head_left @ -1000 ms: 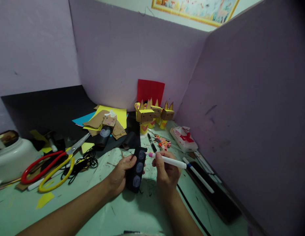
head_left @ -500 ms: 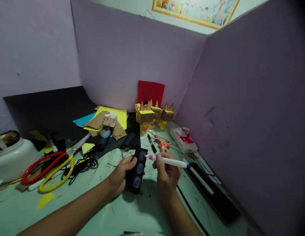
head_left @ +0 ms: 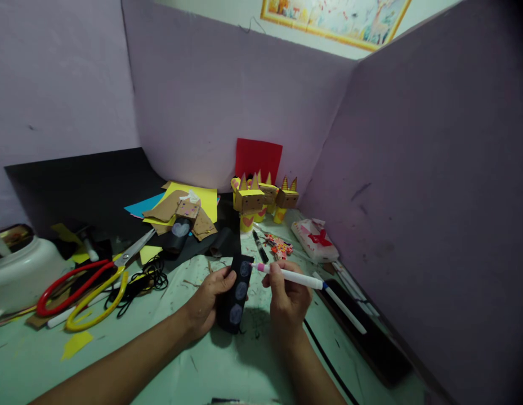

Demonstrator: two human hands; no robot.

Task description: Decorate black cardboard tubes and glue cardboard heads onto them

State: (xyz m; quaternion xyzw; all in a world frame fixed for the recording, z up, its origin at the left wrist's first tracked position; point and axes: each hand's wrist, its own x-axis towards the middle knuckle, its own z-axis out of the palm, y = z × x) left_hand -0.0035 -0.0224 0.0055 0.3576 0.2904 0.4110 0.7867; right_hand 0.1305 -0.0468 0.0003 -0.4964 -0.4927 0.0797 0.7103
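My left hand (head_left: 209,301) is closed around a black paper tube (head_left: 232,304), its thumb pressed on the near face. Pale, chalky round patches run down the tube in a row. In my right hand (head_left: 289,295) a white marker (head_left: 301,278) with a pink collar is gripped like a pen. Its tip is at the topmost patch; whether it touches the surface I cannot tell. Beyond them lies a black pen (head_left: 260,247) beside a flower-patterned cutout (head_left: 278,246). A cardboard figure (head_left: 183,225) with a black body lies on paper scraps at the back left.
Scissors (head_left: 96,287) with red and yellow handles lie at left, near black cord (head_left: 149,281) and a white pot (head_left: 28,275). Several horned cardboard figures (head_left: 249,202) stand at the back. A tissue pack (head_left: 314,239) and a long dark tray (head_left: 371,337) holding a marker flank the right wall.
The marker and my right hand have shifted very slightly to the right. My left hand and the paper tube stay almost in place.
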